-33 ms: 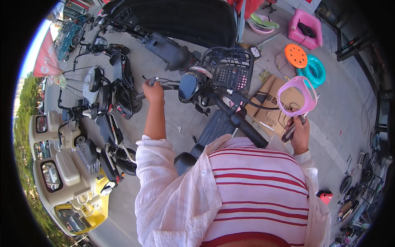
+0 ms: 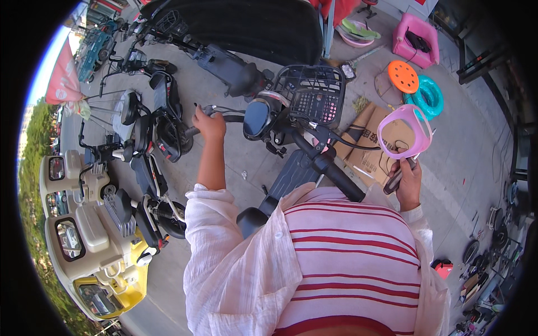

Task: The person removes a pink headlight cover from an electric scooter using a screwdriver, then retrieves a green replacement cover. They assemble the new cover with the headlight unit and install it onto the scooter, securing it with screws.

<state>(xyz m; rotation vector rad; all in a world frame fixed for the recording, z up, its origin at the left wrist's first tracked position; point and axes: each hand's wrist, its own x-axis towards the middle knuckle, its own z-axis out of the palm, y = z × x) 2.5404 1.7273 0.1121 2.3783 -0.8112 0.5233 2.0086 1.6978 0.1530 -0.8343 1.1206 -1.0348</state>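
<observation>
The left grip (image 2: 210, 124) is clasping the handlebar (image 2: 233, 119); the right grip (image 2: 408, 182) is grasping a dark object (image 2: 394, 182), the pink hoop (image 2: 417, 147) sitting at its twelve o'clock. The black handle (image 2: 346, 182) is slanting ten-thirty to four-thirty at the right grip's nine, its brake lever (image 2: 358, 147) poking hoopward above cardboard (image 2: 358, 159).

From here I see daylit grey pavement (image 2: 448, 224). A pink armchair (image 2: 401, 46) stands near an orange-topped stool (image 2: 403, 77); trees (image 2: 32, 140) edge my left.
</observation>
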